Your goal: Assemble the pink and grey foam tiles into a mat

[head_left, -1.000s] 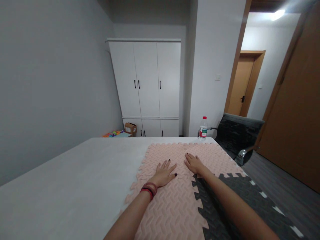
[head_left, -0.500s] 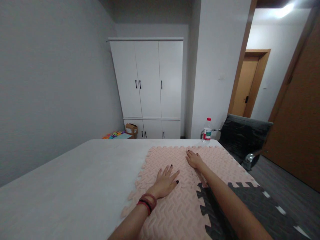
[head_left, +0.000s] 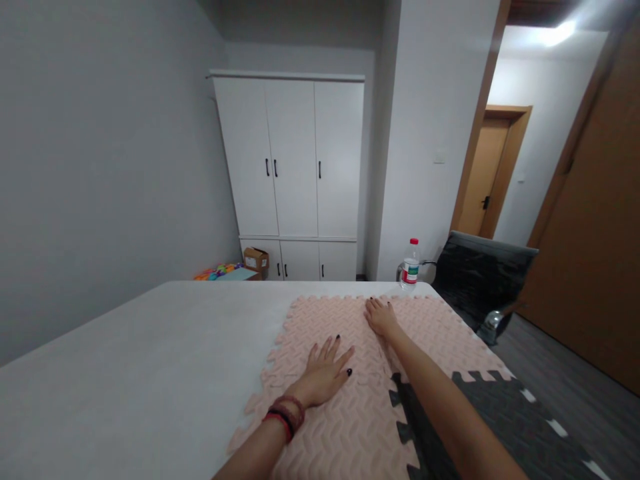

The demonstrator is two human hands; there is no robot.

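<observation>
My left hand [head_left: 325,372] lies flat with spread fingers on the pink foam mats [head_left: 345,427], near where two of them meet. Farther off, my right hand [head_left: 381,317] rests on the pink foam close to a seam, its fingers stretched out. The mats have a woven-looking relief and toothed edges. A dark grey foam mat [head_left: 505,420] joins the pink ones at the right front, and my right forearm passes over part of it. Beside that forearm the pink and grey edges show a gap, partly hidden.
The mats lie on a white table [head_left: 150,373]. A plastic bottle [head_left: 411,265] with a red cap stands at the far edge. A black chair [head_left: 483,280] is beyond the right side. Behind are a white cabinet [head_left: 295,160], a cardboard box [head_left: 256,259] and colourful items [head_left: 219,271].
The whole view has shifted slightly, with things appearing a little farther left. My right hand has moved slightly along the pink mat; my left hand stays flat in nearly the same place.
</observation>
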